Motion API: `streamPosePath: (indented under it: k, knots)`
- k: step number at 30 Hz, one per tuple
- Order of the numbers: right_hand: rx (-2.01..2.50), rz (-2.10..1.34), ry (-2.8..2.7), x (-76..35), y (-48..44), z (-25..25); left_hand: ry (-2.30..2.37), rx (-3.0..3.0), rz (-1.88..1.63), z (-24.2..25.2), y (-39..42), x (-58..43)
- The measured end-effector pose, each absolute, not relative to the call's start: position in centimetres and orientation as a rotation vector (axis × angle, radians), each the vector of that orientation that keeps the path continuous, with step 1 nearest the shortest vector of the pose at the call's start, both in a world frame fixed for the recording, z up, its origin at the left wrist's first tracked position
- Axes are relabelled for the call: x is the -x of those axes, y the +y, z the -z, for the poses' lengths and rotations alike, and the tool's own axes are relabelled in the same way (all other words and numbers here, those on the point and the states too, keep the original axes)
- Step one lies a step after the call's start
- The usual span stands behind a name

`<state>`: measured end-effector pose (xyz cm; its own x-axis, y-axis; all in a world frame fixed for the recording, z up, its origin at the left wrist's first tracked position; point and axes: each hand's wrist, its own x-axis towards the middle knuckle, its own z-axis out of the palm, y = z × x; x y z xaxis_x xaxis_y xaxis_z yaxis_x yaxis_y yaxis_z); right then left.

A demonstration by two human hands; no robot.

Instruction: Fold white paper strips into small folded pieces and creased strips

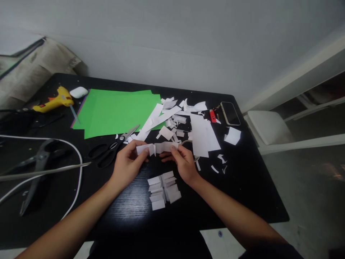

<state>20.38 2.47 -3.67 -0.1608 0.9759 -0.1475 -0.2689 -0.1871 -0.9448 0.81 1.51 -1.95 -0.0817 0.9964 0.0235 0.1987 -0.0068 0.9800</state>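
Note:
A folded white paper strip (163,147) with a raised crease near its middle is stretched between my two hands. My left hand (129,160) pinches its left end, thumb on top. At its right end, my right hand (184,162) grips it between thumb and fingers. Just below, on the black table (129,201), lies a group of folded white paper pieces (164,190), set in two columns with flaps standing up. Black-handled scissors (111,149) rest left of my left hand, blades pointing away toward the paper scraps.
Green sheets (118,111) lie at the back, with white paper scraps (175,122) and larger white sheets (205,136) to their right. A yellow glue gun (55,100), a white cable (79,162), a red lighter (212,116) and a phone (230,113) are around them.

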Motion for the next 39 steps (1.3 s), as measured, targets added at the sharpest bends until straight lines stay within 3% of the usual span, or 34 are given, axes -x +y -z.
streamPosePath:
  k: [11, 22, 39]
  knots:
    - [1.015, -1.529, -0.946, -20.35, 2.38, 3.66, 1.257, -1.102, -1.215, 1.58, 1.89, -0.84]
    - [0.705, -1.788, -0.862, -20.97, 2.41, 3.25, 1.188, -1.36, -1.323, 2.28, 1.74, -0.7]
    - [0.798, -1.979, -0.731, -20.76, 2.83, 3.14, 1.261, -1.625, -1.201, 2.15, 1.24, -0.63]
